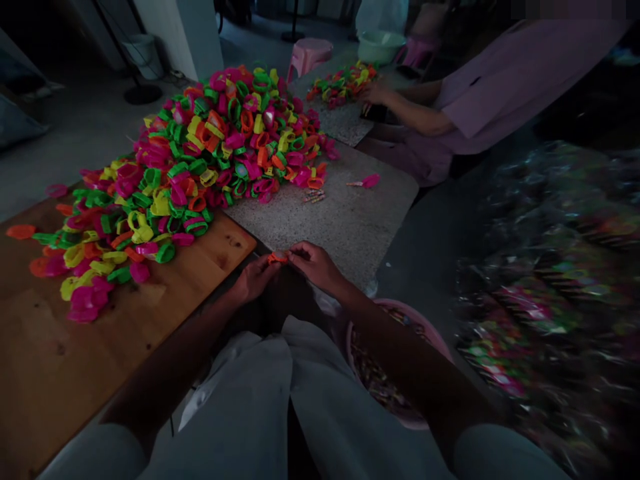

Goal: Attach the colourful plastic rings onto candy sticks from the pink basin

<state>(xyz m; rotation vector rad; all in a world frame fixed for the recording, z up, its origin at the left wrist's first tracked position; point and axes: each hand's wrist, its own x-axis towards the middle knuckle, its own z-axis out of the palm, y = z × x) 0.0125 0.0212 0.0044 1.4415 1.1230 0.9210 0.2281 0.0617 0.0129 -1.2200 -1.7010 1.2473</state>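
Note:
Just past the front edge of the tables, both hands meet at a small orange plastic toy watch [278,257]. My left hand [254,277] pinches its left side, and my right hand [316,265] has its fingertips closed on the right side. The fingers cover much of it. Beyond the hands rises a large heap of pink, green, yellow and orange plastic toy watches [200,157], spread over both tabletops. On the grey speckled table [345,227] lie a few small wrapped sticks [314,196] and a pink piece [370,181] with a stick-like end.
A pink tub [437,337] of small wrapped sticks stands below my right forearm. Clear plastic bags [550,293] of colourful items fill the right side. The wooden table [115,347] is at left. A co-worker in a pink top [500,90] handles a smaller pile [345,85].

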